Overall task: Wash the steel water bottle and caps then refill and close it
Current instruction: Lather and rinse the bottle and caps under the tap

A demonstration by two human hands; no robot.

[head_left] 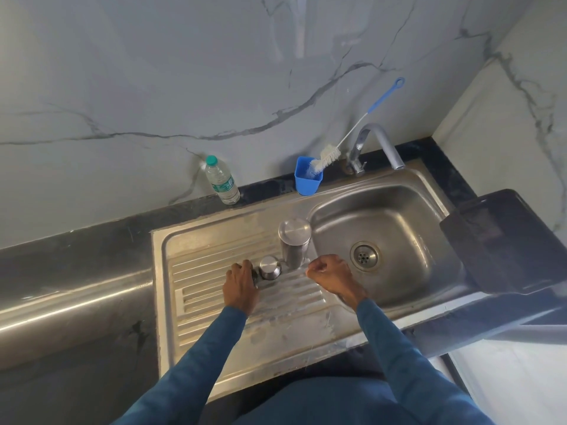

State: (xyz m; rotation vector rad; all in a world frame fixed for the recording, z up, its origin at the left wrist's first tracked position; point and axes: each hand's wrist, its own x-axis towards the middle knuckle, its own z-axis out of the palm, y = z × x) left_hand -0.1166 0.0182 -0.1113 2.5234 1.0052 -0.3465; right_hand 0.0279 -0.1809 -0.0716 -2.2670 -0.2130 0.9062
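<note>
the steel bottle [294, 243] stood upside down on the ribbed draining board [214, 314], right at the lip of the sink basin [408, 228]. a steel cap [270, 267] sat mouth-down just beside it on the left. the left hand [241, 283] lay over something small and dark touching that cap, probably the second cap; its fingers were curled down onto it, though whether they truly gripped it could not be told. the right hand [329, 276] hovered just right of the bottle's base, fingers curled in together, nothing visible between them.

by the look of it the washing was done and the pieces were draining, so the step in hand seemed to be setting down or gathering the caps ahead of the refill. the next move would likely call for turning the bottle upright and filling it, from the tap [380, 142] or from the plastic water bottle [221, 180] standing by the wall.

the bottle was tall and close to the basin edge, so a nudge rightward could tip it in. the board was open toward the front, and the basin was open. a blue cup [306, 179] holding a bottle brush [328, 156] stood well back by the tap.
</note>
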